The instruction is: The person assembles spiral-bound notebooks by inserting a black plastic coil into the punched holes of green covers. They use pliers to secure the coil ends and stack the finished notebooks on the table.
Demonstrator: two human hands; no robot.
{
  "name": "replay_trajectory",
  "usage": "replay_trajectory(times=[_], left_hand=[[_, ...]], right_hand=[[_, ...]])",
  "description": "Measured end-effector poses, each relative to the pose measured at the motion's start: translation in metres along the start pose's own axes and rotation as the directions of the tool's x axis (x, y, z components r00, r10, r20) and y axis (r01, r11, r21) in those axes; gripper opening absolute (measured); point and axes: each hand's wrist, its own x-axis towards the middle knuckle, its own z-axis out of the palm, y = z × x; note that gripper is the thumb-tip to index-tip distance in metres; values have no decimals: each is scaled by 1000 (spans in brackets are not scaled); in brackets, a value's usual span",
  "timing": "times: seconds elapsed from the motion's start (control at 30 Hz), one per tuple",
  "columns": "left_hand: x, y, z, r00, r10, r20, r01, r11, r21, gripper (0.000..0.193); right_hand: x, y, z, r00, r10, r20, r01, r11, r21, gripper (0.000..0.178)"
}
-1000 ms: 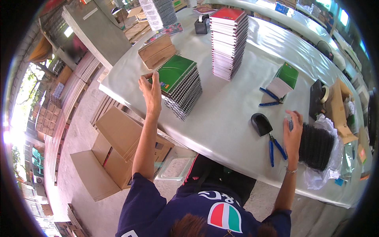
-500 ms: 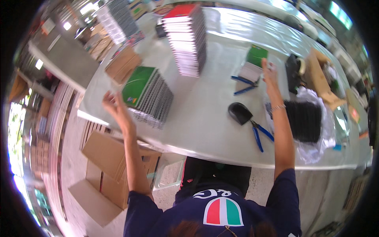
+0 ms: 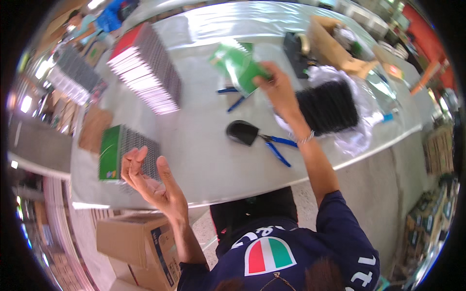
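Note:
My right hand [image 3: 278, 88] is stretched out over the white table [image 3: 204, 160] and grips a green-covered notebook [image 3: 241, 68], lifted and tilted above a small pile of the same. My left hand [image 3: 148, 177] hovers empty with fingers spread, just in front of a stack of spiral-bound notebooks with a green cover [image 3: 121, 153] at the table's near left. A tall stack with a red cover [image 3: 145, 68] stands farther back.
Blue-handled pliers [image 3: 276, 143] with a black pouch [image 3: 241, 132] lie mid-table; a second blue-handled tool [image 3: 232, 97] lies behind. Black spiral bindings [image 3: 330, 106] rest on clear plastic at right. Cardboard boxes [image 3: 141, 237] sit on the floor at left.
My right hand has picked up a green notebook from the small pile. My left hand has drawn back from the green stack toward me. The view has swung to the left.

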Motion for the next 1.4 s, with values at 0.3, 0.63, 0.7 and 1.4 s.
replay_trajectory(times=[0.3,0.63,0.7,1.4], left_hand=[[-2,41,18,667,117,736,-287,952,109,18],[-39,7,14,561,-122,819,-253,916,310,20],[-47,-3,12,545,-147,825,-268,902,338,23],[-99,-3,47,857,-156,492,34,968,249,59]], right_hand=[[-112,-94,-64,917,-63,393,94,994,-60,31],[-134,33,-199,874,232,-426,-472,612,-635,29],[-124,39,-187,903,166,-395,-405,636,-657,29],[-133,83,-231,873,-28,-486,-415,480,-773,21]])
